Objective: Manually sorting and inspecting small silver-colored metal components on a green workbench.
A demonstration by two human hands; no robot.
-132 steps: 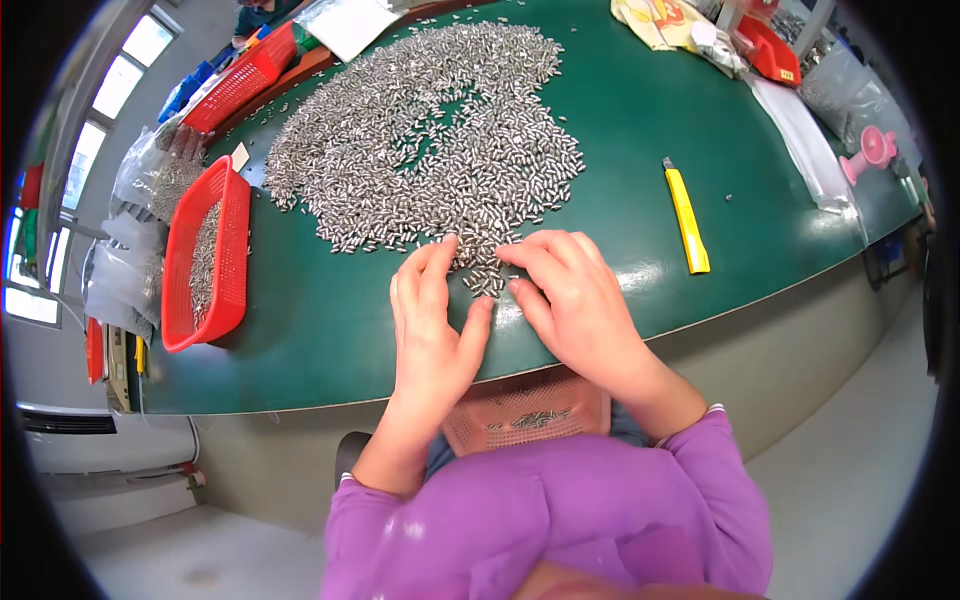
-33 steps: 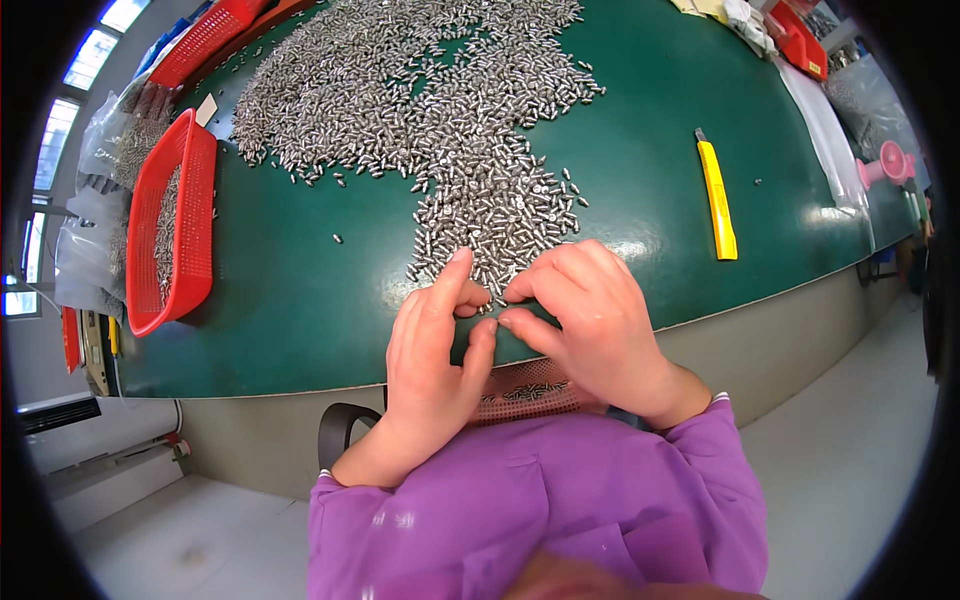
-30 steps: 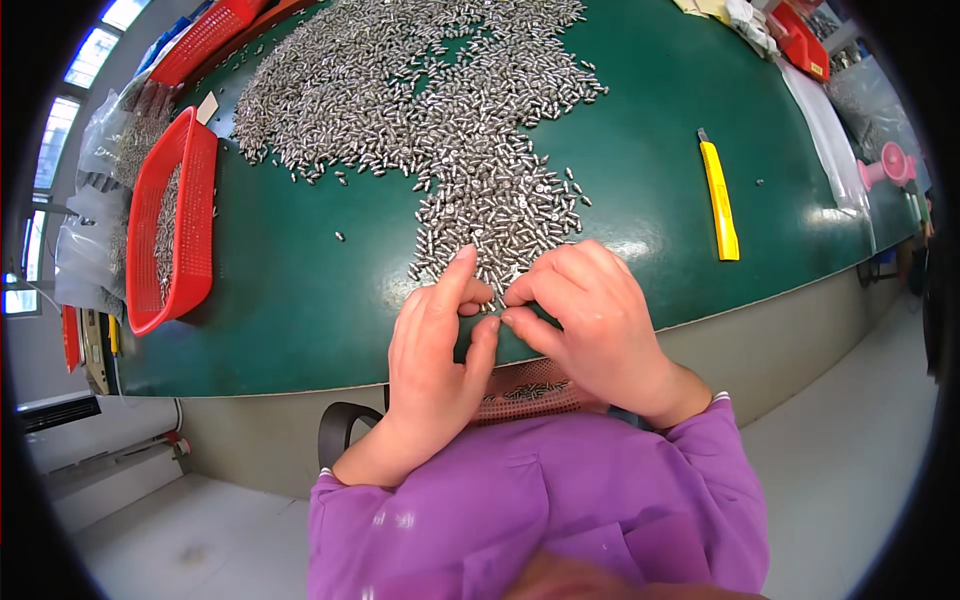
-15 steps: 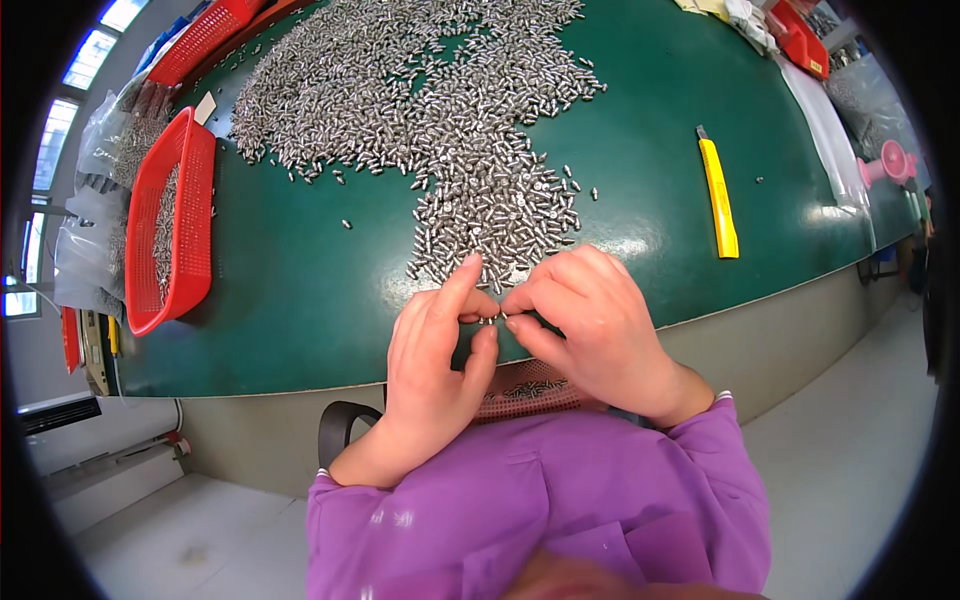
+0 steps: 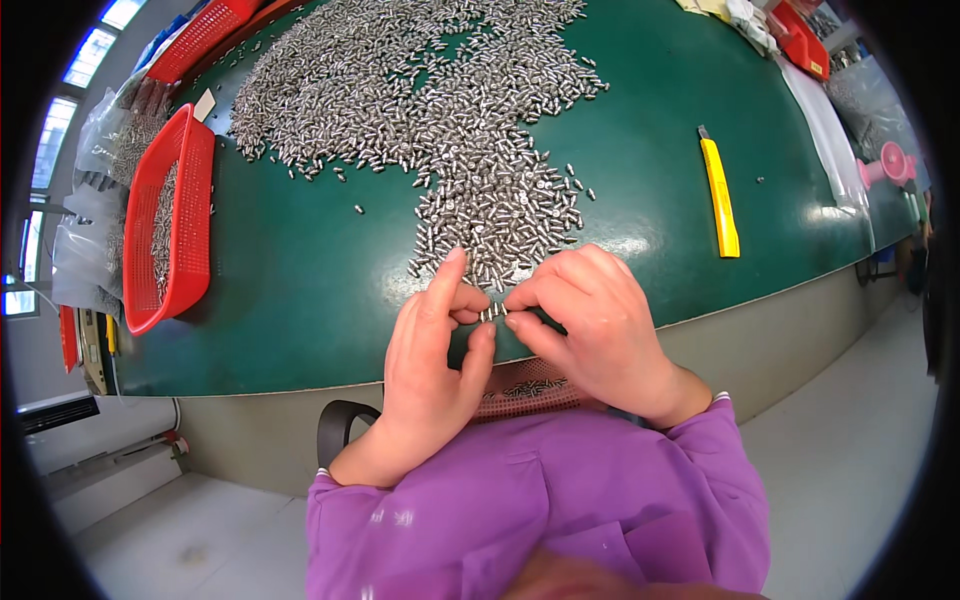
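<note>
A short row of small metal pins (image 5: 494,312) spans the gap between my two hands, just over the near part of the table. My left hand (image 5: 428,365) pinches one end of the row between thumb and fingers, its index finger raised toward the pile. At the other end, my right hand (image 5: 600,325) has thumb and forefinger closed on a pin. Directly beyond my fingertips spreads a large pile of similar silvery pins (image 5: 490,200), rounded and ribbed, reaching to the far side. How many pins my fingers cover is hidden.
On the left stands a red perforated basket (image 5: 195,255) with pins inside, beside clear bags (image 5: 90,240) of parts. A yellow utility knife (image 5: 719,195) lies to the right on the green table (image 5: 290,330). Below the near edge, a pinkish basket (image 5: 490,408) holds more small parts.
The gap between my fingertips has widened slightly, so more of the pin row shows. My left hand has shifted a little left. One stray pin left of the pile lies slightly farther up and right.
</note>
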